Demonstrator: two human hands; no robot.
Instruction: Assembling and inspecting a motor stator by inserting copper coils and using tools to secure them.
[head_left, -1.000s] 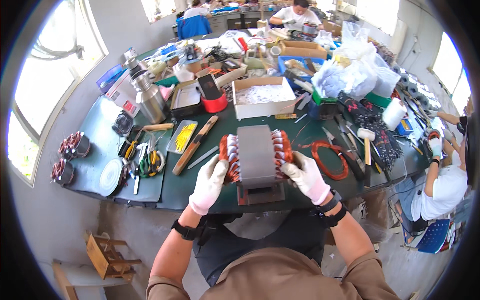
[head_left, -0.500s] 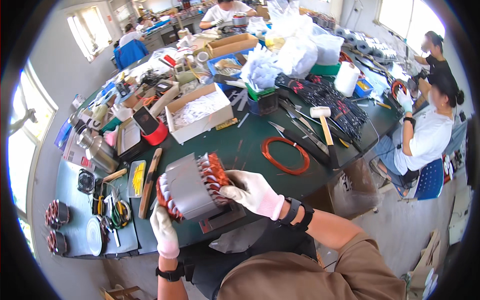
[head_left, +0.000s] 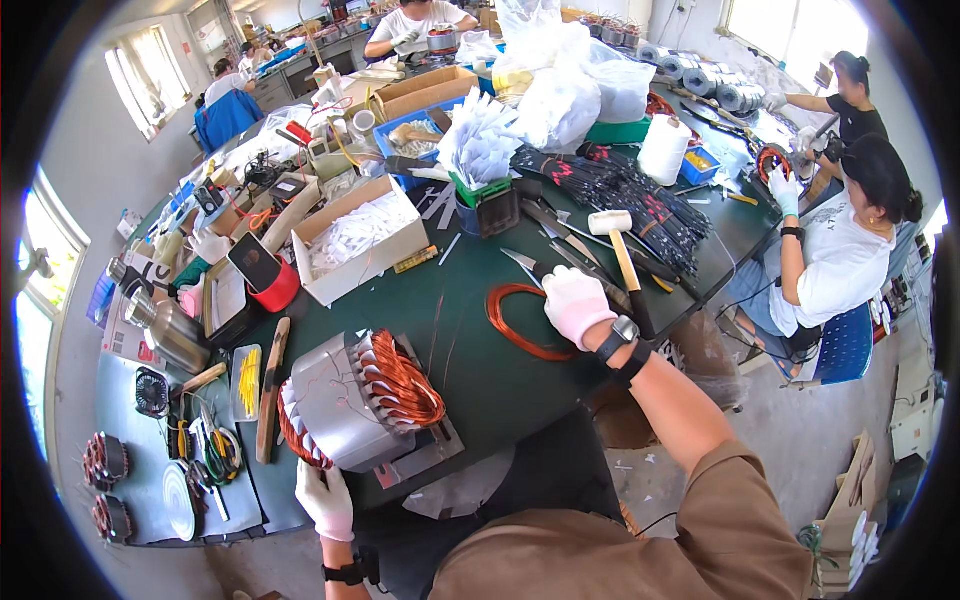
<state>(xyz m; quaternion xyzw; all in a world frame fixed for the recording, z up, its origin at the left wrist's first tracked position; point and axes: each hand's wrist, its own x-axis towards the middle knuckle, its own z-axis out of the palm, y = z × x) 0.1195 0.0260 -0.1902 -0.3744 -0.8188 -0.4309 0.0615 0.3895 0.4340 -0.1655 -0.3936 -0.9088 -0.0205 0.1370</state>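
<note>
A grey motor stator (head_left: 345,405) with copper windings and white insulating slips lies on its side near the table's front edge. Beneath it a flat metal piece (head_left: 440,458) partly shows. Gloved in white, my left hand (head_left: 325,503) steadies the stator at its lower left winding, fingers curled against it. My right hand (head_left: 577,303), also gloved, reaches over the right side of a copper wire coil (head_left: 500,325), beside a pointed blade (head_left: 520,262) with a dark handle. Its fingers are bent downward; what they close on is hidden.
A white-headed mallet (head_left: 625,255) lies right of my right hand. Behind stand a carton of white slips (head_left: 365,240), a red round holder (head_left: 275,290) and bundled black sleeves (head_left: 620,205). A wooden stick (head_left: 272,390) lies left of the stator. Co-workers sit at the right.
My right hand has left the stator and moved right to the wire coil. The stator has been set down and turned, its copper winding now facing right. My left hand has shifted lower.
</note>
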